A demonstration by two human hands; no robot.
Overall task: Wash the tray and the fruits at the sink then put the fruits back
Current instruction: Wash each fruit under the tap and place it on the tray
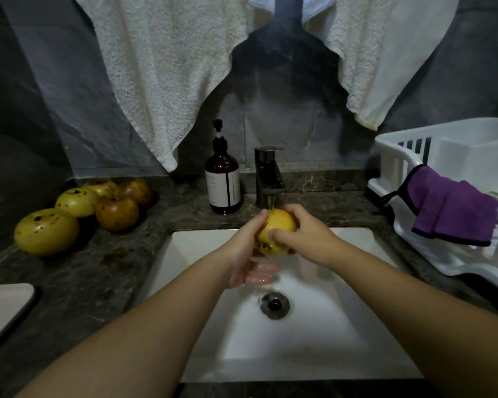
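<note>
The fruit-washing step is in hand: both hands hold one yellow fruit (276,232) over the sink (314,340) under the running tap (268,176), the left hand (249,248) cupping it from below with fingers loosely curled, the right hand (302,232) wrapped over its top. Next, I judge, it needs turning to rinse all round, then setting aside to take another from the five fruits (78,208) waiting on the table (104,271) to the left. The soap bottle (223,179) stands just beside the tap, close to that reach; the white drying rack (443,179) with its purple cloth (449,208) sits on the right, and whether the pale edge at lower left is the tray I cannot tell.
</note>
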